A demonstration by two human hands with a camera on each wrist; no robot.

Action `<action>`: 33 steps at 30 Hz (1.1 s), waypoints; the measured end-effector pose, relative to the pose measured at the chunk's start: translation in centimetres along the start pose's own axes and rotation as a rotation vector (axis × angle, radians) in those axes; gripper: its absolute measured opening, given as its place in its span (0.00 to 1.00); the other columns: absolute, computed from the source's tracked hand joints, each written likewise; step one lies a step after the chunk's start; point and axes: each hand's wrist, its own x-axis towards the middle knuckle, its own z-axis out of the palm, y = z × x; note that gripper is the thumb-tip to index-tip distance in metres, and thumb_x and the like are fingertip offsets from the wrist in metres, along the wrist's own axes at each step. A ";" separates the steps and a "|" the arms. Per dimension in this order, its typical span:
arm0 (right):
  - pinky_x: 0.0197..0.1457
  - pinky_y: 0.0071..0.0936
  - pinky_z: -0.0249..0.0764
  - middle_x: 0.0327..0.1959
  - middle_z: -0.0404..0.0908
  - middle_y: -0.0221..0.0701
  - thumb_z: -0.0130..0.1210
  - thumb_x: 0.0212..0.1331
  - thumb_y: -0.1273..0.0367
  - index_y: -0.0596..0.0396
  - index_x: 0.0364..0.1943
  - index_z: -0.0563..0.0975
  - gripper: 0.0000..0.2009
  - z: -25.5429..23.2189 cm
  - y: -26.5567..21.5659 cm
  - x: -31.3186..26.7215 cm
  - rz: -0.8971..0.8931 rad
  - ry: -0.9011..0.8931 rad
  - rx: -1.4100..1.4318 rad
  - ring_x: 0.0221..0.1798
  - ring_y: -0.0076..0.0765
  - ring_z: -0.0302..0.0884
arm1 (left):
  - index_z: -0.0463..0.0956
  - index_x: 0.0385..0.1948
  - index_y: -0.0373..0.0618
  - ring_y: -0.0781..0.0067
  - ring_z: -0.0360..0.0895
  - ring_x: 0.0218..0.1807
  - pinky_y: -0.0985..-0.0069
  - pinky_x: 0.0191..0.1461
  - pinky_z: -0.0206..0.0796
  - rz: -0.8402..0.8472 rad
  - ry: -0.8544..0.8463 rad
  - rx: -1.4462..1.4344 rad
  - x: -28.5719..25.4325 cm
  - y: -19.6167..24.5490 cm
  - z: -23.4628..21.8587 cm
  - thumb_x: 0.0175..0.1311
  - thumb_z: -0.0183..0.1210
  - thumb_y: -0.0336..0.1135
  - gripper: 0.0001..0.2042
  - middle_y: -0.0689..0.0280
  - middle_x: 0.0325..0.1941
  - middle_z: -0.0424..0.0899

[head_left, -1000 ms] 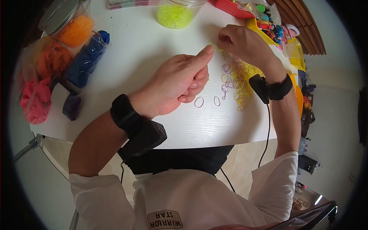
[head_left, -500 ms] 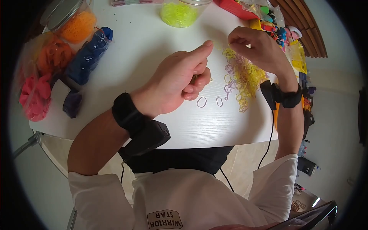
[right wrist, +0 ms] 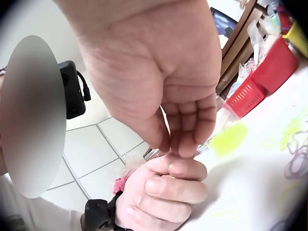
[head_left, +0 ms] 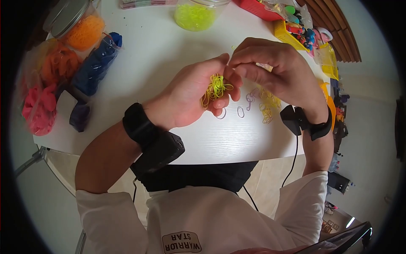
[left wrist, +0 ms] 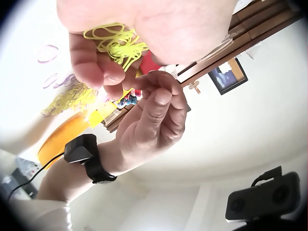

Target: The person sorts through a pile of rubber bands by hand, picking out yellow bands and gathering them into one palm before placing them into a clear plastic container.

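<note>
My left hand (head_left: 186,91) is turned palm up over the table, its fingers curled round a clump of yellow rubber bands (head_left: 218,87). The same clump shows against the palm in the left wrist view. My right hand (head_left: 279,63) meets the left fingertips, thumb and fingers drawn together; I cannot tell whether a band is between them. Under and beside the right hand lies a pile of yellow rubber bands (head_left: 270,105), partly hidden by it. Purple rubber bands (head_left: 249,100) lie along its left side, and a single purple ring (head_left: 238,112) sits nearer me.
A jar of neon-yellow bands (head_left: 194,17) stands at the back. To the left are an orange-filled jar (head_left: 84,34), a blue bag (head_left: 94,70) and a pink bag (head_left: 40,108). A red basket (head_left: 262,12) and a yellow basket (head_left: 287,37) with small toys stand back right.
My right hand has come from over the band pile leftward to the left fingertips. The left fingers have loosened, and the yellow clump in the palm now shows plainly.
</note>
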 end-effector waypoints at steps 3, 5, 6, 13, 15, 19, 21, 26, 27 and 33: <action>0.40 0.30 0.73 0.34 0.81 0.34 0.58 0.57 0.74 0.57 0.39 0.81 0.07 -0.3 1.5 -0.3 0.105 0.044 -0.073 0.34 0.40 0.78 | 0.69 0.27 0.49 0.84 0.57 0.18 0.84 0.21 0.52 -0.033 -0.010 0.022 0.0 -0.2 -0.4 0.74 0.42 0.53 0.20 0.71 0.22 0.69; 0.44 0.26 0.73 0.35 0.80 0.32 0.57 0.61 0.73 0.61 0.39 0.79 0.06 -1.1 2.1 -0.4 0.281 -0.003 -0.190 0.38 0.32 0.79 | 0.66 0.25 0.50 0.84 0.54 0.17 0.85 0.20 0.50 -0.026 -0.017 0.028 0.0 -0.2 -0.4 0.75 0.42 0.53 0.20 0.74 0.20 0.65; 0.42 0.28 0.73 0.35 0.81 0.34 0.57 0.60 0.72 0.59 0.38 0.79 0.06 -1.3 2.8 -0.6 0.284 -0.001 -0.242 0.37 0.35 0.79 | 0.64 0.23 0.50 0.85 0.52 0.17 0.85 0.20 0.48 -0.022 -0.011 0.054 0.0 -0.1 -0.4 0.75 0.42 0.53 0.21 0.75 0.19 0.62; 0.41 0.35 0.74 0.34 0.81 0.37 0.57 0.56 0.69 0.58 0.37 0.80 0.08 -0.6 6.3 -1.9 0.299 -0.045 -0.369 0.36 0.46 0.79 | 0.54 0.15 0.55 0.85 0.41 0.17 0.82 0.19 0.37 -0.077 -0.008 0.086 -0.4 0.4 0.1 0.75 0.40 0.56 0.25 0.78 0.15 0.50; 0.42 0.36 0.74 0.34 0.81 0.37 0.57 0.55 0.70 0.58 0.37 0.80 0.08 -0.5 6.2 -1.9 0.289 -0.060 -0.398 0.36 0.45 0.79 | 0.53 0.15 0.55 0.84 0.40 0.17 0.82 0.19 0.37 -0.081 -0.005 0.088 -0.4 0.4 0.2 0.75 0.40 0.57 0.26 0.78 0.15 0.49; 0.40 0.32 0.74 0.32 0.82 0.37 0.59 0.55 0.71 0.58 0.37 0.80 0.08 -1.1 5.6 -1.9 0.313 -0.074 -0.377 0.34 0.41 0.81 | 0.54 0.15 0.55 0.84 0.40 0.17 0.82 0.19 0.37 -0.076 0.012 0.093 -0.3 0.3 0.3 0.75 0.39 0.58 0.26 0.78 0.15 0.49; 0.39 0.25 0.74 0.30 0.82 0.35 0.61 0.55 0.72 0.59 0.37 0.79 0.07 -1.5 5.2 -1.9 0.340 -0.075 -0.351 0.32 0.32 0.82 | 0.54 0.15 0.55 0.84 0.41 0.17 0.82 0.19 0.37 -0.072 0.009 0.094 -0.3 0.3 0.2 0.75 0.39 0.58 0.26 0.78 0.15 0.49; 0.39 0.21 0.73 0.28 0.82 0.29 0.61 0.58 0.73 0.60 0.37 0.80 0.06 -2.4 3.6 -1.7 0.520 -0.099 -0.205 0.33 0.22 0.79 | 0.55 0.15 0.54 0.85 0.42 0.17 0.82 0.20 0.38 -0.071 -0.007 0.095 -0.2 0.3 0.2 0.75 0.39 0.58 0.26 0.78 0.15 0.50; 0.40 0.21 0.73 0.28 0.81 0.28 0.61 0.58 0.73 0.61 0.37 0.80 0.06 -2.4 3.4 -1.7 0.562 -0.106 -0.166 0.33 0.21 0.78 | 0.55 0.16 0.54 0.85 0.42 0.17 0.82 0.20 0.38 -0.070 0.002 0.098 -0.2 0.3 0.2 0.75 0.39 0.58 0.26 0.78 0.15 0.50; 0.42 0.22 0.73 0.32 0.83 0.29 0.58 0.59 0.72 0.61 0.40 0.80 0.08 -2.1 4.0 -2.6 0.500 -0.047 0.058 0.34 0.23 0.78 | 0.56 0.16 0.54 0.85 0.44 0.18 0.83 0.20 0.40 -0.064 0.005 0.096 -0.1 0.2 0.2 0.75 0.38 0.58 0.25 0.78 0.16 0.50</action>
